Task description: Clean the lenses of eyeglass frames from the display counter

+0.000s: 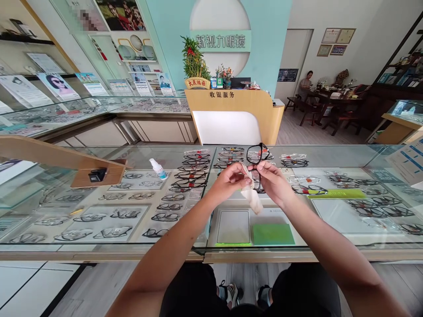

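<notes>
A pair of black-framed glasses (257, 155) is held upright above the glass counter (132, 246). My right hand (272, 181) grips the frame near its lower lens, fingers closed. Fingers of my left hand (230, 179) pinch a pale cleaning cloth (251, 193) against the glasses. The cloth hangs down below both hands. One lens rises above my fingers; the other is partly hidden behind them.
A small white spray bottle (158, 169) lies on the counter at left. Rows of glasses (190, 174) fill the case under the glass. A green cloth (272, 234) lies inside below my hands. A wooden stand (95, 169) sits far left. A person (306, 86) sits at a back table.
</notes>
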Motion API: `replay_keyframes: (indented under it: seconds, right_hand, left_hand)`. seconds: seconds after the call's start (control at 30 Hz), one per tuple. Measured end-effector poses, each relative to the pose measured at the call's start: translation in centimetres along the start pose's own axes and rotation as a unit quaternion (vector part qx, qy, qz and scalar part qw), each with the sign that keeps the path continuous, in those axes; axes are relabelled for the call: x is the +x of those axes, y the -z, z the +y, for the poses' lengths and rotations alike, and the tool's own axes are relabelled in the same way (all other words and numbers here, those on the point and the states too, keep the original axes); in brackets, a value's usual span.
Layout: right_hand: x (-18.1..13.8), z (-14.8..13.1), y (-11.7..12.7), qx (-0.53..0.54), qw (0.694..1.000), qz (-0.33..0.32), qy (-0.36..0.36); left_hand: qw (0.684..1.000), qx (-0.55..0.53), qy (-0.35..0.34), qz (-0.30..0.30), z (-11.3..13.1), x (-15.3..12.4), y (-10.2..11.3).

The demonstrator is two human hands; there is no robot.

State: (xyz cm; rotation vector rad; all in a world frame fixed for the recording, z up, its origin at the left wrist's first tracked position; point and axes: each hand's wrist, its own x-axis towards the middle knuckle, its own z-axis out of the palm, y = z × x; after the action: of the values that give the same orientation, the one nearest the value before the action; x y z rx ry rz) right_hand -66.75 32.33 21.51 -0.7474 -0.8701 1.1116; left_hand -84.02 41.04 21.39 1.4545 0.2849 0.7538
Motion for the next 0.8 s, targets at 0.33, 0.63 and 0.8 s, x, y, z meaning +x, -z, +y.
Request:
replay_keyframes:
  seconds: [0.33,0.63,0.8]
  right_hand:
    - [-0.2,0.3,-0.3,0.004,1.000,0.005,0.021]
    - [-0.3,0.2,-0.7,0.010,1.000,0.013,0.025]
    - [-0.4,0.1,-0.6,0.028,1.000,0.006,0.009]
  left_hand:
    - [1.000,0.003,0.008,0.019,-0.7,-0.2,-1.1]
    - [0.999,0.040,0.015,0.019,-0.4,-0.3,-1.3]
    - [0.997,0.073,0.012,0.030,-0.9,-0.3,-1.0]
